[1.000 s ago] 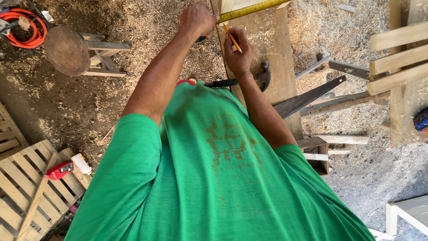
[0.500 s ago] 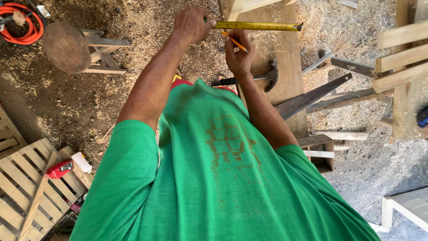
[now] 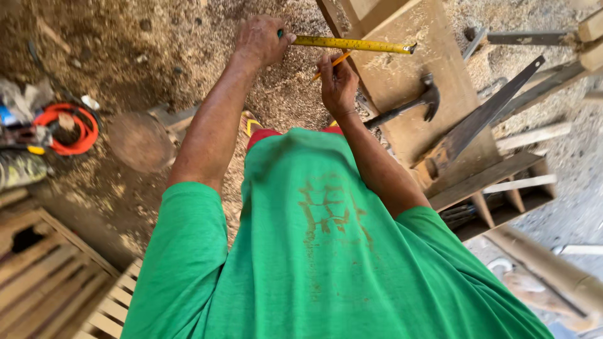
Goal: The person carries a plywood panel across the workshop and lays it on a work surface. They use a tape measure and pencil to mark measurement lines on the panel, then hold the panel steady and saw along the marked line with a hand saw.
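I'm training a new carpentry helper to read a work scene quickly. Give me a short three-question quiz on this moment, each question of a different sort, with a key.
1. True or false: the left hand holds the yellow tape measure stretched across the wooden board.
2. What does the right hand hold? A) a hammer B) an orange pencil C) a saw
3. Fill in: lying on the board, apart from both hands, are a hammer and a ____.

Key: 1 true. 2 B, the orange pencil. 3 handsaw.
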Available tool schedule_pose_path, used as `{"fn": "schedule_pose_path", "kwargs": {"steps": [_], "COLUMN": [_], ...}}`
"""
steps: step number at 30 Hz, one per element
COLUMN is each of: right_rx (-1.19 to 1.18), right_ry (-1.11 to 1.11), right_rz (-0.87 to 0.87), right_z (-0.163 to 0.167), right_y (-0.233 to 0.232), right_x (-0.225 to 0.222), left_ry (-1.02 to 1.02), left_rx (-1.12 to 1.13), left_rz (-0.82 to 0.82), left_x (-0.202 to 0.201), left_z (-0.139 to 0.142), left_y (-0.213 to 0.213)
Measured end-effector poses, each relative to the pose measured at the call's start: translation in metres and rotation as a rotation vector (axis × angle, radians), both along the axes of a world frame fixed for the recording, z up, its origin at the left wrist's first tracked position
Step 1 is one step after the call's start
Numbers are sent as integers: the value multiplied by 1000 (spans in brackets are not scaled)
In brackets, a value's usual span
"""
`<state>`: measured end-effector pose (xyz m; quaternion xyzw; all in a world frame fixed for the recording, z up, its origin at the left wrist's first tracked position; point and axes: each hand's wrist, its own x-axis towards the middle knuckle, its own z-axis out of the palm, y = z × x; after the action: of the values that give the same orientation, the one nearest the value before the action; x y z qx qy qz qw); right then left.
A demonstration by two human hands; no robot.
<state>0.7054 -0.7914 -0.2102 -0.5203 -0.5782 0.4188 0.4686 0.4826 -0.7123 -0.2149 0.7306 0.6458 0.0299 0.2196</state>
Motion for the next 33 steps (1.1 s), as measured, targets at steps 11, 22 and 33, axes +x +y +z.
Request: {"fn": "schedule_pose_path", "kwargs": {"steps": [11,22,33], "right_rx": [-29,70,51], "right_ry": [-57,-193,-186], "right_rz": [-311,-581,-862], "right_z": [8,11,33], "right_y": [12,111,198], "right_x": [-126,-175,-219], "left_ry": [-55,-77,-136], "left_rx": [188,136,221], "left_rz": [-374,-609,-847], "left_x": [-104,-93,-66], "left_z": [7,39,49], "left_y": [96,215,305]}}
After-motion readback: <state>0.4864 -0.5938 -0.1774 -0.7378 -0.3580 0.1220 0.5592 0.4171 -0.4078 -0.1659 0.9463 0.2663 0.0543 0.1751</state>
